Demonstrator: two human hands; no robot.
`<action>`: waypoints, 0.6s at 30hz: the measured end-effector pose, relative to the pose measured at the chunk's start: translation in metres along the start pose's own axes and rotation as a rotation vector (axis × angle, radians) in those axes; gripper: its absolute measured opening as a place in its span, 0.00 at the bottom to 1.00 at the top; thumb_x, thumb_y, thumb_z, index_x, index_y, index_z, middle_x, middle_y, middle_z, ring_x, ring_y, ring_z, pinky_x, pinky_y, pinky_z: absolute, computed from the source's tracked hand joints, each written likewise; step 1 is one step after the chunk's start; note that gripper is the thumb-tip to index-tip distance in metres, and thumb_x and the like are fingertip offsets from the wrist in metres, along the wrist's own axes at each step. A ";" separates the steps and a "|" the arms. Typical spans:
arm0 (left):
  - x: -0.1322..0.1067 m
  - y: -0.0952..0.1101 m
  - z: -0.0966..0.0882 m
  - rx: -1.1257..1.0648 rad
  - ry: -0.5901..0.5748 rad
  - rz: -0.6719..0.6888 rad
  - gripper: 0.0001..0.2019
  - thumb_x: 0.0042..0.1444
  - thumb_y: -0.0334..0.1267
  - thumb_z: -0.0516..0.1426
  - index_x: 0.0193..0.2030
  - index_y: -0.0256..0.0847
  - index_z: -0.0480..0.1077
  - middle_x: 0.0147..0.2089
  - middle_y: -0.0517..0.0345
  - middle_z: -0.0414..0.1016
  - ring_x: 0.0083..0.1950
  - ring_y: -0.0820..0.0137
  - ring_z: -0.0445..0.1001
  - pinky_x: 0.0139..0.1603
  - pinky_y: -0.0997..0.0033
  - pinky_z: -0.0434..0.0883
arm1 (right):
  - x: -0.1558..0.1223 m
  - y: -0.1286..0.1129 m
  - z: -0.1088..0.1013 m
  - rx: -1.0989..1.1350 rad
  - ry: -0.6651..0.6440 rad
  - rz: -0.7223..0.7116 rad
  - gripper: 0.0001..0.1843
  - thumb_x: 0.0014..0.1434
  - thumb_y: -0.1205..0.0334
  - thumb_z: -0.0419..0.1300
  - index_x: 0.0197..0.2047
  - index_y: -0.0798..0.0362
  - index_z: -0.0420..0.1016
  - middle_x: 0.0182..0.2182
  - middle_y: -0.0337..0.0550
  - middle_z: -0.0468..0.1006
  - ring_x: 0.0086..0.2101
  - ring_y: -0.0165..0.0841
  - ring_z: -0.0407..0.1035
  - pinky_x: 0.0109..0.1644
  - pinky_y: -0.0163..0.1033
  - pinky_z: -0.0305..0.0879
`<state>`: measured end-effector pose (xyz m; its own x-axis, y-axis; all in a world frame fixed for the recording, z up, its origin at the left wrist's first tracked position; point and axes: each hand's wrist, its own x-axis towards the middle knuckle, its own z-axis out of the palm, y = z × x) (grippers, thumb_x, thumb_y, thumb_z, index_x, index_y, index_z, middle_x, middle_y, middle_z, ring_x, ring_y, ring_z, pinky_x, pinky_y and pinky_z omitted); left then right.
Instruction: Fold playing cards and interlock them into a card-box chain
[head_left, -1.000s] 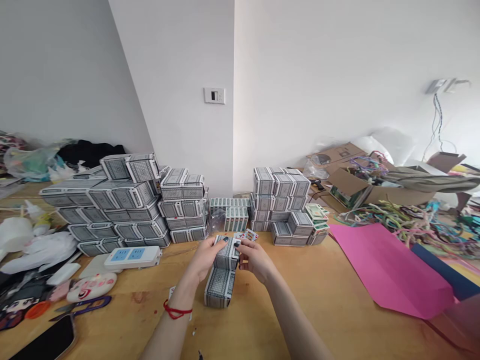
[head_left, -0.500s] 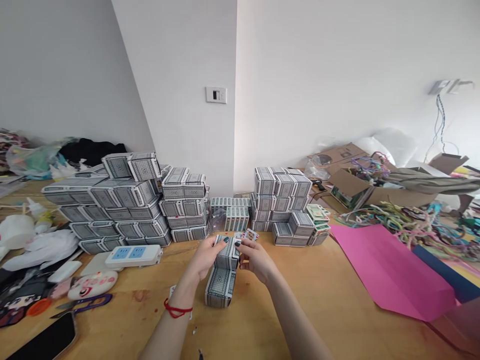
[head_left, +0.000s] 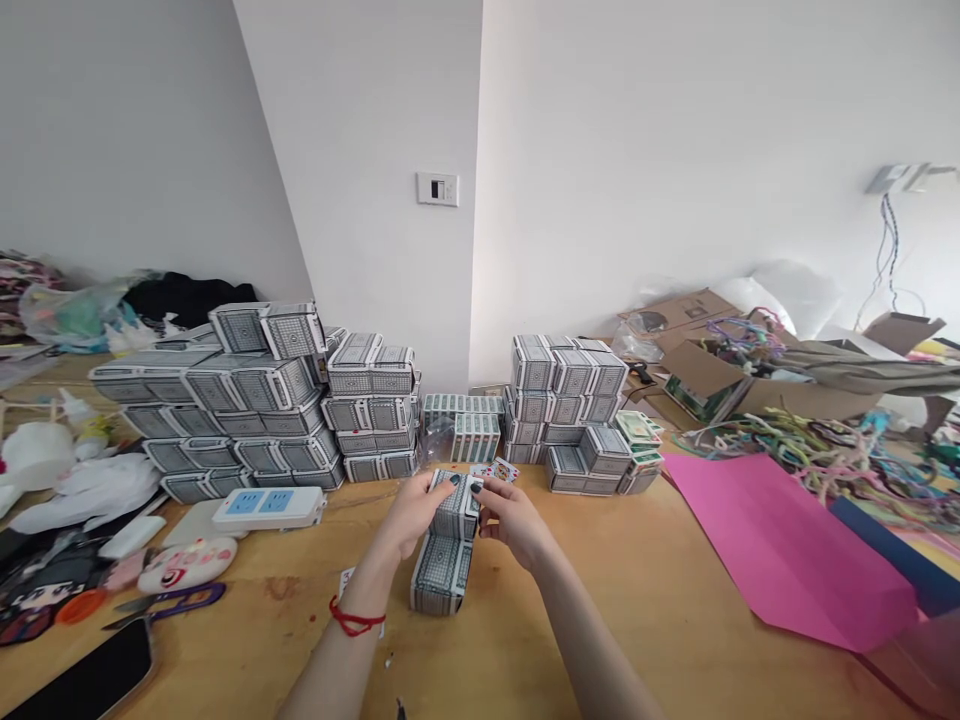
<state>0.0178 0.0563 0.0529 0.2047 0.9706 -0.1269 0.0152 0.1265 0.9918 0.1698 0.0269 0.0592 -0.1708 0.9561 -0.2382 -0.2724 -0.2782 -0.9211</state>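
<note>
In front of me on the wooden table stands a small block folded from playing cards (head_left: 454, 512), grey-patterned backs facing out. Its upper part sits at the far end of a lower card block (head_left: 441, 575). My left hand (head_left: 411, 515) grips the upper block from the left, thumb on top. My right hand (head_left: 511, 518) holds the same block at its right edge, thumb and fingers bent around the corner. Part of the block is hidden by my fingers. Behind my hands lie loose playing cards (head_left: 496, 470), some face up.
Stacked card blocks rise at the left (head_left: 255, 420), centre-left (head_left: 371, 410) and right (head_left: 566, 400). Green card packs (head_left: 477, 437) stand between them. A power strip (head_left: 268, 508), purple-handled scissors (head_left: 180, 600) and a phone (head_left: 90, 672) lie left; pink paper (head_left: 787, 550) and pipe cleaners (head_left: 795, 450) right.
The camera view has shifted slightly, so the background sits a little further right. Both hands keep their hold on the card block, with no clear movement.
</note>
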 end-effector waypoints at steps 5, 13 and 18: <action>-0.001 0.002 0.003 -0.018 0.006 -0.014 0.14 0.42 0.45 0.58 0.31 0.35 0.71 0.29 0.55 0.74 0.28 0.70 0.70 0.27 0.74 0.63 | 0.000 0.000 0.001 -0.037 0.005 -0.065 0.18 0.42 0.50 0.62 0.36 0.52 0.73 0.20 0.34 0.64 0.20 0.23 0.57 0.25 0.30 0.59; -0.003 0.006 0.006 -0.077 -0.001 -0.048 0.13 0.43 0.43 0.58 0.30 0.34 0.72 0.29 0.54 0.75 0.28 0.69 0.70 0.28 0.73 0.64 | -0.002 -0.002 0.000 -0.102 -0.017 -0.086 0.19 0.44 0.49 0.61 0.37 0.52 0.73 0.20 0.34 0.64 0.20 0.23 0.57 0.23 0.30 0.60; -0.005 0.009 0.007 -0.073 0.014 -0.027 0.11 0.44 0.42 0.57 0.30 0.35 0.71 0.28 0.56 0.74 0.29 0.70 0.70 0.29 0.73 0.64 | 0.003 0.003 0.002 -0.206 0.004 -0.099 0.22 0.49 0.50 0.57 0.45 0.51 0.70 0.17 0.33 0.63 0.18 0.25 0.59 0.22 0.32 0.62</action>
<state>0.0241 0.0506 0.0624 0.1911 0.9694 -0.1541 -0.0513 0.1667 0.9847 0.1665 0.0288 0.0563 -0.1493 0.9782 -0.1447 -0.0887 -0.1590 -0.9833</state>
